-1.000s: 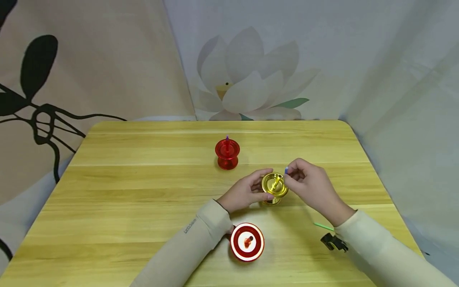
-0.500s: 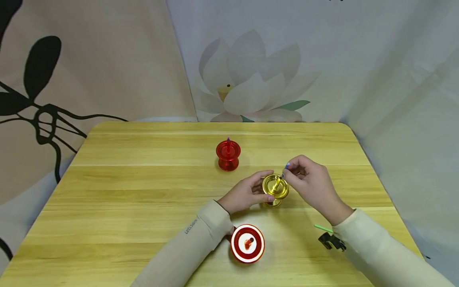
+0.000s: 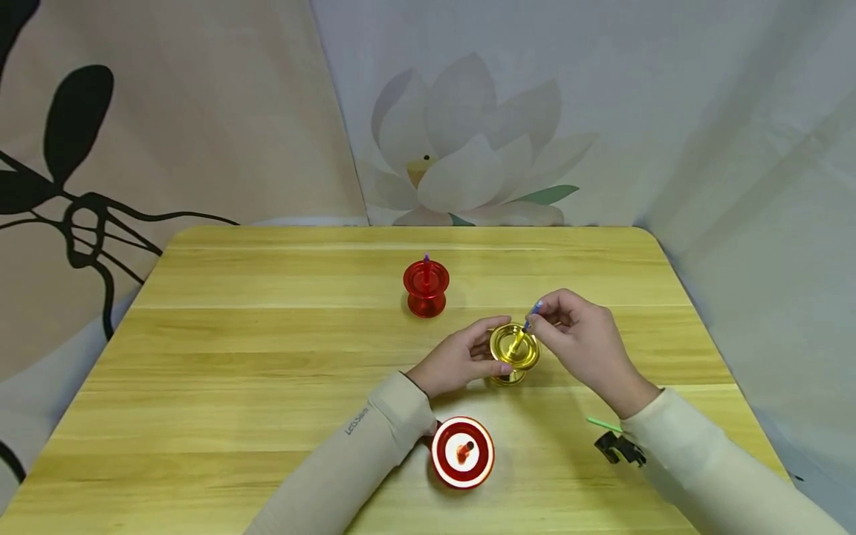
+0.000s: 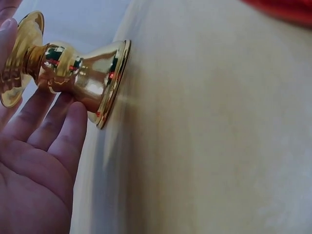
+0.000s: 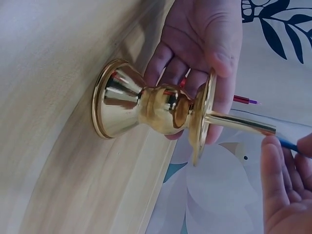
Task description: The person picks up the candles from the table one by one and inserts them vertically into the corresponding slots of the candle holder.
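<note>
the left hand (image 3: 460, 360) is clasping the gold holder (image 5: 168, 107) between thumb and fingers, thumb lying along the dish rim, fingers bracing the waist beneath; below the grip its base seems to be resting on the table (image 3: 267, 342). the right hand (image 3: 580, 343) is pinching a thin blue stick (image 5: 288, 144), its end lying at the tube's mouth; whether it is entering, i cannot tell. the holder is looking stiff and probably slippery, its waist offering the surest hold; the stick is looking light, perhaps brittle. both forearms are angling inward, the right hand's back facing upward.
</note>
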